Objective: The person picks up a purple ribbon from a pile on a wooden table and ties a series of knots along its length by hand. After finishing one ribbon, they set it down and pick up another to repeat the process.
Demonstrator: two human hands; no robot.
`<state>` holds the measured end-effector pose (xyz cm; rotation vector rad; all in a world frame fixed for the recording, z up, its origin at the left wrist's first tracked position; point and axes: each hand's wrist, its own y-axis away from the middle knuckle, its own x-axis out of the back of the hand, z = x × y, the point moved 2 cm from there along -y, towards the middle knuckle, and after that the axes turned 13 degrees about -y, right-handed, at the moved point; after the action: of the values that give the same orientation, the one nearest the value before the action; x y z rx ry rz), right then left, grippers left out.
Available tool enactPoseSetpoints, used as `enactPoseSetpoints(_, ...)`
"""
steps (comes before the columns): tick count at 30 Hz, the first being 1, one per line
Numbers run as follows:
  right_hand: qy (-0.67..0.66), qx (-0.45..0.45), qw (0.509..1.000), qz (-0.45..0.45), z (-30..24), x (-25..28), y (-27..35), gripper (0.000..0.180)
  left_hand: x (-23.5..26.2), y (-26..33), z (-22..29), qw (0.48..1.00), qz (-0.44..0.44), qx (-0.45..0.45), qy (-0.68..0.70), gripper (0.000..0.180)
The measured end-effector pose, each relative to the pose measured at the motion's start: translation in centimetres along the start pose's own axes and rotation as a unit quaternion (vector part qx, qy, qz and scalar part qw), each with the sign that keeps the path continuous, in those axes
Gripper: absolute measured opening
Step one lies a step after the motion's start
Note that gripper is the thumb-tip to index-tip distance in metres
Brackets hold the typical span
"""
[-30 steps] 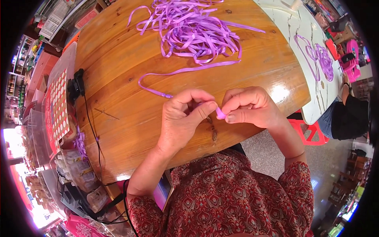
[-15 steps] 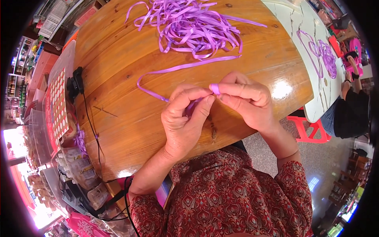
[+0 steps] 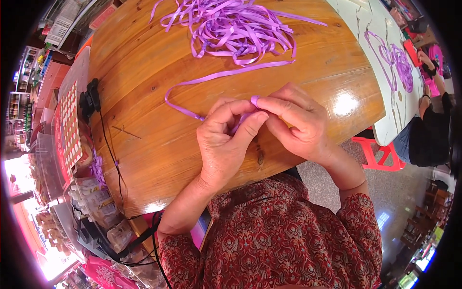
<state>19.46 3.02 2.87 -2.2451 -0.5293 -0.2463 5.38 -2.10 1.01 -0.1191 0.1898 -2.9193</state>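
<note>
- Seen from above, both hands meet at the near middle of a round wooden table, working one purple ribbon.
- Left hand: fingers curled in narrowly, the thumb tip pressed up toward the index finger, pinching the ribbon between them.
- Right hand: fingers bent and closed narrowly over the same spot, touching the left hand's fingertips; a small folded end of the ribbon shows just above its index finger.
- From the pinch, the ribbon runs left along the tabletop, bends back in a tight loop just beside the left hand, then stretches away to the far right.
- Its far end reaches a loose pile of purple ribbons, tangled at the far side of the table, well apart from the hands.
- A black cable trails down the left part of the table from a black plug block at the left rim.
- More purple ribbon loops lie on a white table to the right, where another person in dark clothing sits.
- Both forearms come from red patterned sleeves at the lower edge.
</note>
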Motion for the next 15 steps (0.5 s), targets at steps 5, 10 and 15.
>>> enactPoseSetpoints(5, -0.034, -0.054, 0.998, -0.009, -0.5, 0.1, -0.1, 0.031, 0.1, 0.0, 0.0, 0.997, 0.037, -0.032, -0.065, 0.010)
enactPoseSetpoints(10, -0.313, -0.285, 0.906, 0.000, 0.2, 0.6, -0.1, 0.020, 0.4, 0.1, 0.1, 1.000, 0.017, -0.016, -0.012, 0.007)
enactPoseSetpoints(15, -0.128, -0.127, 0.981, -0.068, 0.1, 0.9, -0.5, 0.024, 0.8, -0.2, 0.4, 0.999, -0.027, 0.016, 0.016, 0.005)
